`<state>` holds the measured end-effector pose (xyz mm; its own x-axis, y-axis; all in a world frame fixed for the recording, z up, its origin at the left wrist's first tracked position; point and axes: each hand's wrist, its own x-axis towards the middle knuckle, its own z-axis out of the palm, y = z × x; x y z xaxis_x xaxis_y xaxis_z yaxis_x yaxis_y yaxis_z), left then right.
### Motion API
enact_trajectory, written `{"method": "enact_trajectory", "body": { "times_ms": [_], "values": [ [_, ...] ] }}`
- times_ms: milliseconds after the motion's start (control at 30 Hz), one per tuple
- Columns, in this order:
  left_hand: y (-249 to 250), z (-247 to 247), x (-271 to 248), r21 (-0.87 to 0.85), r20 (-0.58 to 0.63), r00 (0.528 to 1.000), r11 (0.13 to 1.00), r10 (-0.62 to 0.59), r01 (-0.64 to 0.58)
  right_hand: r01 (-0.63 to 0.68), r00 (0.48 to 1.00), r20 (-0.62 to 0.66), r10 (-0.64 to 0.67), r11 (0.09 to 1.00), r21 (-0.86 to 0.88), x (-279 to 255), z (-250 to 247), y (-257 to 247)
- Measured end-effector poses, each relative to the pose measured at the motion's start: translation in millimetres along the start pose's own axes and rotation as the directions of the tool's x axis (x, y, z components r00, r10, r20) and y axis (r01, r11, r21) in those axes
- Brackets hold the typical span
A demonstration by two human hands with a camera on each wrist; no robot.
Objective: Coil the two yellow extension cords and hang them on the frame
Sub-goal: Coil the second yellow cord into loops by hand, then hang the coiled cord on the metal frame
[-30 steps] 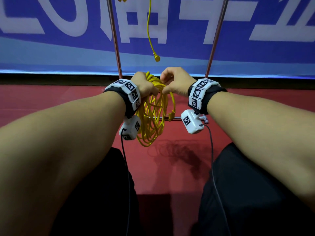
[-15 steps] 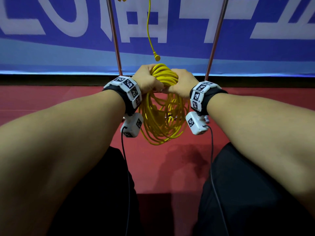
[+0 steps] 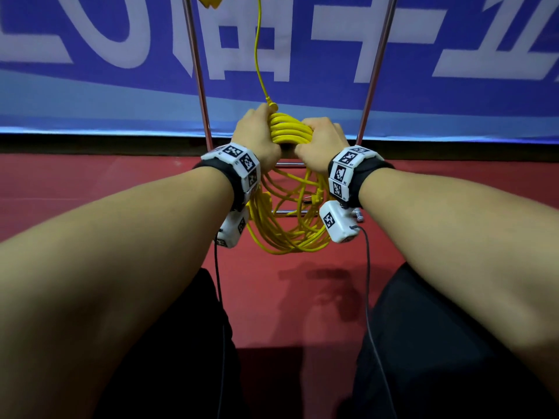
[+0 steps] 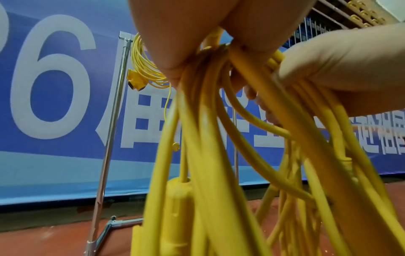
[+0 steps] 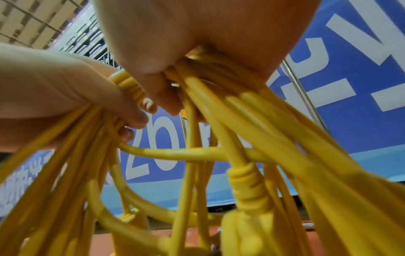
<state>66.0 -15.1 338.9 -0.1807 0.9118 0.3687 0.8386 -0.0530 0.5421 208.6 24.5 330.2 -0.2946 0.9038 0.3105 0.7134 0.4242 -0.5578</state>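
Observation:
A coiled yellow extension cord (image 3: 290, 131) hangs in loops (image 3: 287, 231) between my wrists, in front of the metal frame (image 3: 198, 71). My left hand (image 3: 257, 137) grips the top of the bundle on its left side, my right hand (image 3: 320, 140) grips it on the right. In the left wrist view the strands (image 4: 208, 138) and a yellow plug body (image 4: 177, 199) dangle below my fingers. The right wrist view shows the cord's strands (image 5: 241, 121) and a plug (image 5: 247, 199). A second yellow cord (image 4: 142, 65) hangs coiled on the frame's top, its tail (image 3: 257, 49) dropping down.
A blue banner (image 3: 90, 55) with white characters stands behind the frame. The floor (image 3: 90, 182) is red. The frame's lower crossbars (image 3: 287, 211) lie behind the coil. My dark-trousered legs (image 3: 438, 358) fill the bottom of the head view.
The coil went from hanging narrow under my hands to being gathered at its top in both fists, and it has risen a little toward the frame; its loops now spread wider.

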Motion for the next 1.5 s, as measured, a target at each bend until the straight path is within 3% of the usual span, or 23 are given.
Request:
{"method": "enact_trajectory", "body": {
  "times_ms": [133,300,433,500,600,700,800,933,1067,1333,1500],
  "values": [
    [6.8,0.3,1.8,-0.02,-0.071,0.997,0.999,-0.033,0.032,0.003,0.998,-0.063,-0.004,1.0,-0.027,-0.9,-6.2,-5.8],
    [5.3,3.9,5.2,-0.226,0.017,0.983,0.957,-0.183,0.182,-0.004,0.987,-0.163,0.009,1.0,0.026,-3.5,-13.9,-2.0],
    [10.2,9.6,7.8,-0.312,-0.01,0.985,0.937,-0.171,0.159,0.012,0.981,-0.192,-0.005,0.999,0.038,1.0,-18.7,1.9],
    [12.7,9.1,10.8,-0.27,-0.042,0.993,0.958,-0.113,0.098,0.015,0.976,-0.219,-0.005,0.999,0.044,4.8,-24.7,3.3],
    [12.7,6.8,18.6,-0.041,-0.107,0.993,0.998,0.045,-0.05,0.032,0.966,-0.256,-0.028,0.999,0.009,10.4,-36.7,9.0],
    [12.1,6.5,33.9,0.151,-0.119,0.973,0.972,0.197,-0.178,0.041,0.961,-0.272,-0.052,0.998,-0.044,20.1,-46.4,16.6],
    [18.9,4.0,53.8,0.188,-0.125,0.97,0.965,0.206,-0.181,0.021,0.955,-0.296,-0.035,0.999,-0.049,38.2,-53.2,19.9],
    [29.9,1.8,97.1,-0.034,-0.166,0.986,0.999,-0.003,-0.002,0.003,0.926,-0.379,0.006,1.0,0.023,82.9,-64.0,17.2],
    [34.5,8.8,156.6,-0.258,-0.179,0.978,0.965,-0.103,0.055,0.036,0.904,-0.427,0.008,0.995,0.094,143.3,-72.1,19.7],
    [40.1,22.8,287.8,-0.351,-0.241,0.963,0.936,-0.121,0.03,0.092,0.919,-0.393,-0.017,0.98,0.175,271.9,-90.2,38.0],
    [73.5,12.6,367.2,-0.341,-0.257,0.962,0.94,-0.091,-0.002,0.169,0.899,-0.429,-0.084,0.972,0.163,336.8,-135.8,37.6]
  ]
}}
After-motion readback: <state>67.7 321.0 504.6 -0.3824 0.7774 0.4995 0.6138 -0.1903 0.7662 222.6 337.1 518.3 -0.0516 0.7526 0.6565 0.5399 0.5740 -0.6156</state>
